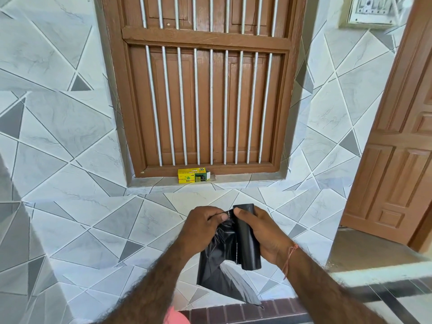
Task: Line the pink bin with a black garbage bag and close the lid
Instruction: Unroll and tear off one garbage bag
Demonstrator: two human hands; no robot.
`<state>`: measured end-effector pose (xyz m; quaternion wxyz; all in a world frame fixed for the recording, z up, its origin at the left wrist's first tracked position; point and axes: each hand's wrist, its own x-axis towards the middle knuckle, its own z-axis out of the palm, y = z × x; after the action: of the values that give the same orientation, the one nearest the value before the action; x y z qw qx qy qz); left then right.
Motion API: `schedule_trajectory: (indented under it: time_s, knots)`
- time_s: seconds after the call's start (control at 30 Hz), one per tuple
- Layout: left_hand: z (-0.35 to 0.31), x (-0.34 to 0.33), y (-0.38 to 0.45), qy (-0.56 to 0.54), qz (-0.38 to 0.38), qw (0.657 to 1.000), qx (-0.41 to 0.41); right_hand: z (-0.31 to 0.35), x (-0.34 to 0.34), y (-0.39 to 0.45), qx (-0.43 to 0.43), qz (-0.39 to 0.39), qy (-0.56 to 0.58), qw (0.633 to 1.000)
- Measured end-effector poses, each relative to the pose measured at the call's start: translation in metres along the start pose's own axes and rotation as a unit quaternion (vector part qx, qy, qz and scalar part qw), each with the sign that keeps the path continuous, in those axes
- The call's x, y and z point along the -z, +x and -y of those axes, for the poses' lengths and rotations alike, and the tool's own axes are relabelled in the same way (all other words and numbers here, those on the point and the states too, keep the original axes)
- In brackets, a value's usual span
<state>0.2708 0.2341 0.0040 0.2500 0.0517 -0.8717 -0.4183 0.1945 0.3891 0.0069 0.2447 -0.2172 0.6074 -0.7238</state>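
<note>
While both hands (205, 226) hold the black bag roll (247, 237) in closed grip, the pink bin (175, 316) shows only a cut-off corner.

A roll of black garbage bags (247, 239) stands nearly upright, tilted slightly, well below the yellow box (193, 176) on the window sill. One glossy, crumpled black bag (218, 265) hangs unrolled from the roll's left side, joined along a perforated seam. A pink sliver, perhaps the bin (175, 316), shows far below the box.
</note>
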Motion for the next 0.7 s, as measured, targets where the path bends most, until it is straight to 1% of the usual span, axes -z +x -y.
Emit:
schedule_trajectory:
  time_s: [0.1, 0.17, 0.2, 0.27, 0.3, 0.37, 0.43, 0.53, 0.63, 0.7]
  knots:
    - [-0.005, 0.002, -0.003, 0.009, -0.008, 1.000, 0.007, -0.003, -0.009, 0.003, -0.012, -0.008, 0.002, 1.000]
    - [-0.002, 0.012, -0.005, 0.003, -0.042, 0.998, 0.036, 0.002, -0.005, 0.007, -0.037, -0.039, 0.063, 0.997]
    - [0.004, 0.022, -0.008, -0.006, -0.078, 0.995, 0.058, 0.007, 0.006, 0.009, -0.047, -0.077, 0.105, 0.990]
    - [0.022, 0.051, -0.016, -0.004, -0.151, 0.984, 0.094, 0.019, 0.037, 0.015, -0.035, -0.169, 0.163, 0.971]
    - [0.031, 0.065, -0.020, 0.005, -0.165, 0.981, 0.103, 0.022, 0.052, 0.017, -0.018, -0.194, 0.172, 0.966]
    - [0.047, 0.086, -0.027, 0.043, -0.141, 0.983, 0.110, 0.022, 0.068, 0.017, 0.002, -0.192, 0.171, 0.966]
    - [0.061, 0.094, -0.031, 0.096, -0.090, 0.984, 0.117, 0.015, 0.065, 0.019, -0.002, -0.173, 0.141, 0.975]
    - [0.082, 0.099, -0.043, 0.146, -0.009, 0.976, 0.159, -0.004, 0.051, 0.018, -0.014, -0.159, 0.084, 0.984]
    - [0.105, 0.105, -0.066, 0.178, 0.054, 0.962, 0.201, -0.028, 0.037, 0.022, -0.046, -0.164, 0.042, 0.985]
    - [0.125, 0.107, -0.086, 0.206, 0.075, 0.949, 0.226, -0.047, 0.025, 0.024, -0.082, -0.163, 0.044, 0.982]
